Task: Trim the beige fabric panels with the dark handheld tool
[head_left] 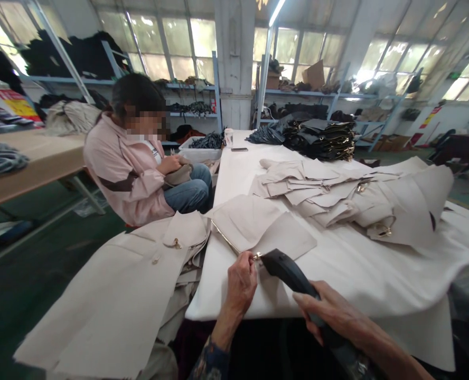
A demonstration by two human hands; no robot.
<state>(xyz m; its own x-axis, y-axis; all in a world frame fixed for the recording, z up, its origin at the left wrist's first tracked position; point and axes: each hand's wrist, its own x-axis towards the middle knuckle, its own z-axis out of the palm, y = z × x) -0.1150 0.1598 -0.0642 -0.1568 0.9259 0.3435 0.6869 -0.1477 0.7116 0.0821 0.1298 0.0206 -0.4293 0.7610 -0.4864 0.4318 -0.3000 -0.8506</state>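
My left hand (242,279) pinches a small gold-coloured metal fitting (257,256) at the near corner of a beige sheet-like piece (244,219) on the white table. A gold zipper-like edge runs along that piece's left side. Wrapped in my right hand (329,311) is a black curved hand-held tool (293,272). Its narrow tip sits right by the fitting; whether they touch I cannot tell. To the left hang stacked beige pieces (127,285), with a gold clasp (175,243) on one of them.
A pile of beige pieces (317,190) covers the right of the white table (234,169). Behind it are stacked black pieces (317,138) and a phone (239,149). A person in a pink jacket (125,163) sits at the left, handling a brownish piece (179,176).
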